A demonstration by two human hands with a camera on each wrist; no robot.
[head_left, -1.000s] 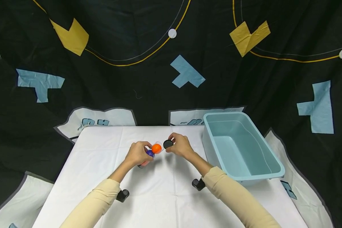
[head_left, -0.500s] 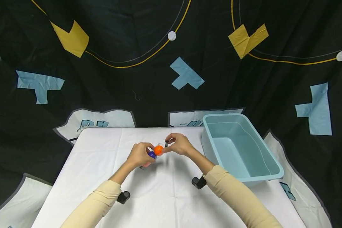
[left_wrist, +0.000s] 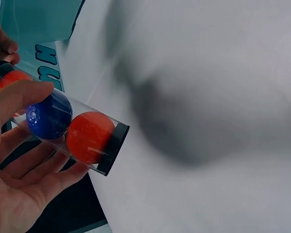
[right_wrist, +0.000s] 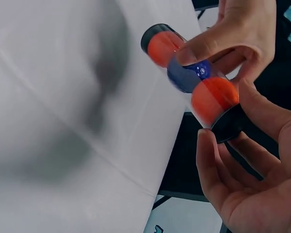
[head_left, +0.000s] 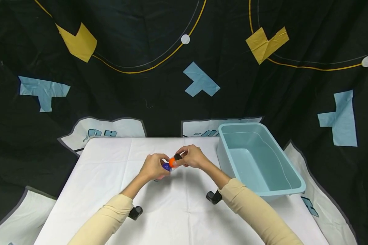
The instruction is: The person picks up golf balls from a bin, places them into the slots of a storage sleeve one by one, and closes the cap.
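Above the white table my left hand grips a clear tube round its middle, thumb on top and fingers below. Inside sit a blue ball between two orange balls, one orange ball by the black end and the other orange ball at the opposite end. My right hand pinches a black cap between thumb and fingers, right at that opposite end of the tube. The tube is tilted, and in the head view my left hand hides part of it.
A light blue plastic basin stands at the table's right side. White cloth covers the table. A black curtain with yellow and blue patches hangs behind. Black wrist mounts stick out below both forearms.
My right hand has turned the black cap from facing the camera to edge-on, then brought it onto the tube's end. My left hand has shifted slightly right with the tube.
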